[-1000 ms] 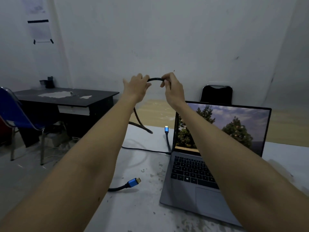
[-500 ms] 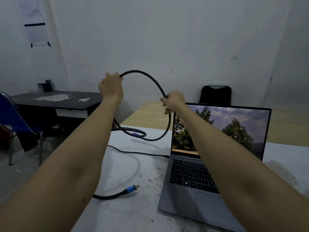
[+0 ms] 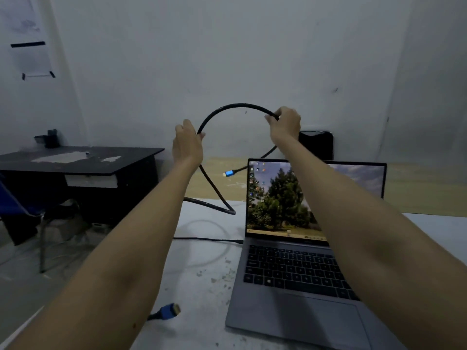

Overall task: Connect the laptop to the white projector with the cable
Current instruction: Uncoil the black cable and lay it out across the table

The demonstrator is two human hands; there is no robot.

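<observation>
I hold a black braided cable [image 3: 235, 106] up in the air as an arch between both hands. My left hand [image 3: 187, 145] grips its left part and my right hand [image 3: 285, 125] pinches its right part. One blue-tipped plug [image 3: 229, 173] hangs free below my right hand, left of the screen. The other blue plug [image 3: 168, 310] hovers near the table's front, partly hidden by my left forearm. The open grey laptop [image 3: 298, 286] stands on the white table [image 3: 202, 269] with its screen lit. No white projector is in view.
A thin black cord [image 3: 207, 239] runs across the table into the laptop's left side. A black desk [image 3: 83, 160] and a blue chair [image 3: 12, 200] stand to the left. A black chair back [image 3: 316, 145] rises behind the laptop.
Both hands have shifted right and the right hand has risen. The arch of cable now stands between them, and one plug has lifted off the table and dangles by the screen.
</observation>
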